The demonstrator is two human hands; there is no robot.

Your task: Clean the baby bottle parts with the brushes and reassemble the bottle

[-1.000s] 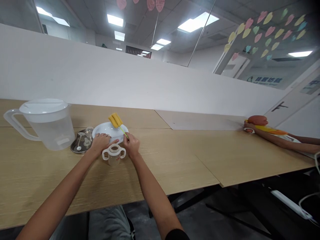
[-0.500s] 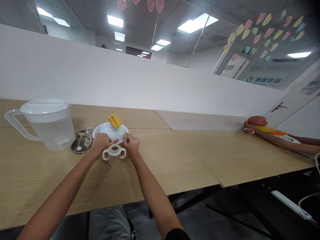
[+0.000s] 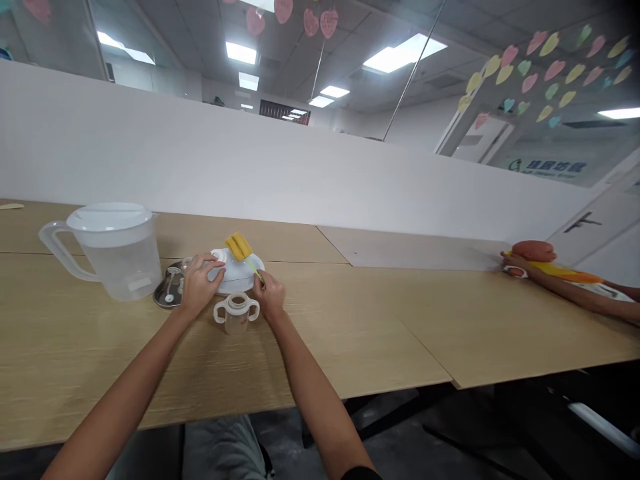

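My left hand (image 3: pixel 197 285) grips a small white round cap (image 3: pixel 219 257) over the left rim of a white plate (image 3: pixel 236 279). My right hand (image 3: pixel 271 295) is closed on the green handle of a brush with a yellow sponge head (image 3: pixel 239 246), which points up and away over the plate. Between my wrists a clear two-handled baby bottle (image 3: pixel 237 313) stands open-topped on the wooden table (image 3: pixel 380 320).
A clear lidded water jug (image 3: pixel 116 249) stands at the left. A small metal tray (image 3: pixel 170 291) with clear bottle parts lies beside the plate. At the far right another person's arm (image 3: pixel 570 293) rests on the table by red and yellow objects. A white partition runs behind.
My left hand has lifted from beside the bottle to the plate's rim and now pinches a white cap. The right hand keeps the brush. The view shifted slightly.
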